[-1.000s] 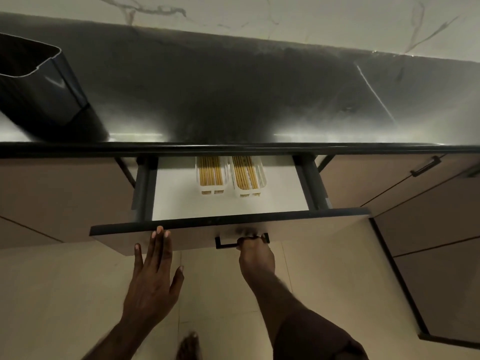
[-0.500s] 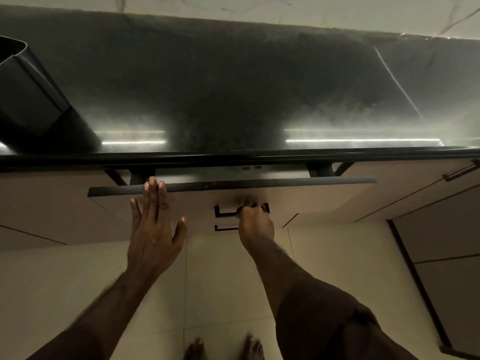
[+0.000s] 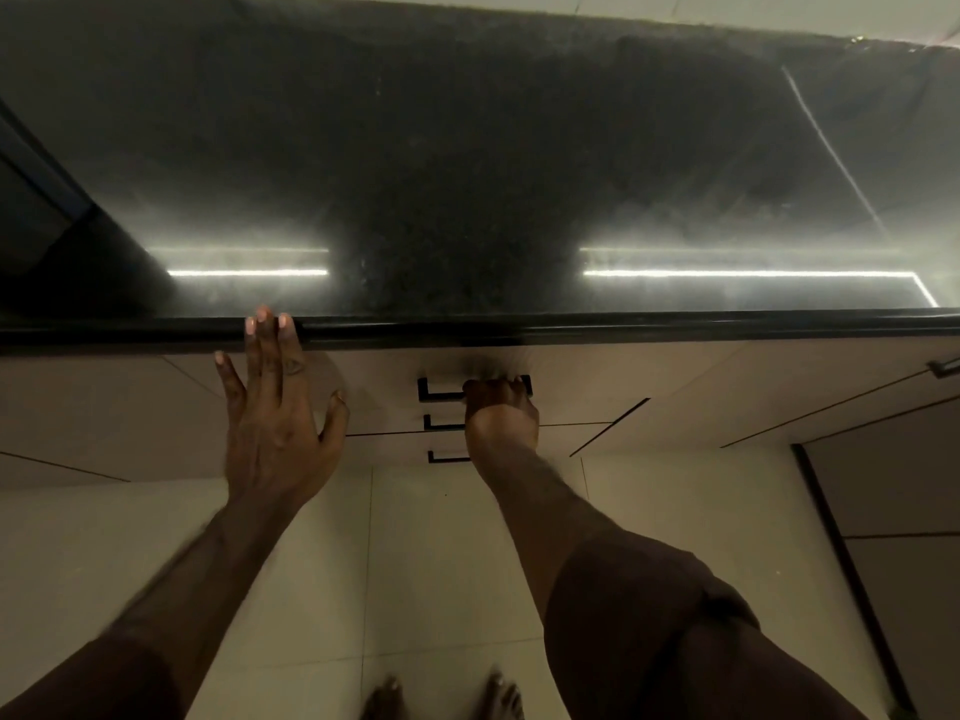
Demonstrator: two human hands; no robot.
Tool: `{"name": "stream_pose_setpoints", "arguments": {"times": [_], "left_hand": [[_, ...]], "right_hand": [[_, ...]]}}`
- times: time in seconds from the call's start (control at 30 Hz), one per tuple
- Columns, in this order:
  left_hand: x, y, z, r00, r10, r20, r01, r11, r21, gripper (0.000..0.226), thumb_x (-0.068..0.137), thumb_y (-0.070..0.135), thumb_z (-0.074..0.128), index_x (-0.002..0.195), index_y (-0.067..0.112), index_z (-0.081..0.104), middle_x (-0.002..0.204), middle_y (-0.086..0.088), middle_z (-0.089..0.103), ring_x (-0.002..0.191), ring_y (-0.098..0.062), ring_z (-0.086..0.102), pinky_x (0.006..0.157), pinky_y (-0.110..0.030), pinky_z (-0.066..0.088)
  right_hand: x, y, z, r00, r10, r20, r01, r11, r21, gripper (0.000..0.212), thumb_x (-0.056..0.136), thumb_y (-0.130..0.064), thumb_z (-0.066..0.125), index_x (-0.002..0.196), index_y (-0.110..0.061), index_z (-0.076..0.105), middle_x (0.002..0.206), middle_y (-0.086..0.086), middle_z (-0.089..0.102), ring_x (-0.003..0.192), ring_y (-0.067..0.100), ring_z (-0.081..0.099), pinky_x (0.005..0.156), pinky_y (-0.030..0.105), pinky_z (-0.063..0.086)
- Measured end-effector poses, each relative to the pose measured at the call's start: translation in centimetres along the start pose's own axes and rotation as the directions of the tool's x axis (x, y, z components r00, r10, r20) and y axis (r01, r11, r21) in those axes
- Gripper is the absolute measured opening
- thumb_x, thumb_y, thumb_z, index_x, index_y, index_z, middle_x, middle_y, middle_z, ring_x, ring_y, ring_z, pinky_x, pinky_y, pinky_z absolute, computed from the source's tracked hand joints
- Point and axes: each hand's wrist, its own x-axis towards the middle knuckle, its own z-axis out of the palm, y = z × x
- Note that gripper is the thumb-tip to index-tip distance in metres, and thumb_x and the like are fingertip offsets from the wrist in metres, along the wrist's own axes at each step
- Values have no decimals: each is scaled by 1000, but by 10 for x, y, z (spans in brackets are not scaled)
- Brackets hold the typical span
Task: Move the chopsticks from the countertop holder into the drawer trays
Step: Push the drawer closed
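While the right hand point(image 3: 500, 407) clasps its handle point(image 3: 441, 389), the drawer point(image 3: 384, 376) sits flush, contents hidden.

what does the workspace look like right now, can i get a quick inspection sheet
surface: dark glossy countertop, bare where visible, with light-strip reflections
job's things: top drawer pushed shut; chopsticks and trays not visible; dark holder at the counter's left edge, contents not visible
clutter: nothing seen
grippers: left hand open, flat on the drawer front, fingertips at the counter edge; right hand closed on the top drawer handle
cables: nothing seen
surroundings: two more handles below, cabinet doors to the right, tiled floor, bare feet at the bottom
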Motion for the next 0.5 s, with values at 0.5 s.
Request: {"name": "stream_pose_setpoints", "arguments": {"times": [0.5], "left_hand": [[12, 3, -1, 1000, -12, -13, 12, 1000, 5, 89, 84, 25, 55, 150, -3, 2, 160, -22, 3, 149, -31, -1, 119, -53, 0]], "right_hand": [[17, -11, -10, 983, -185, 16, 167, 843, -512, 44, 90, -14, 65, 132, -20, 55, 134, 11, 53, 127, 29, 48, 104, 42, 45]]}}
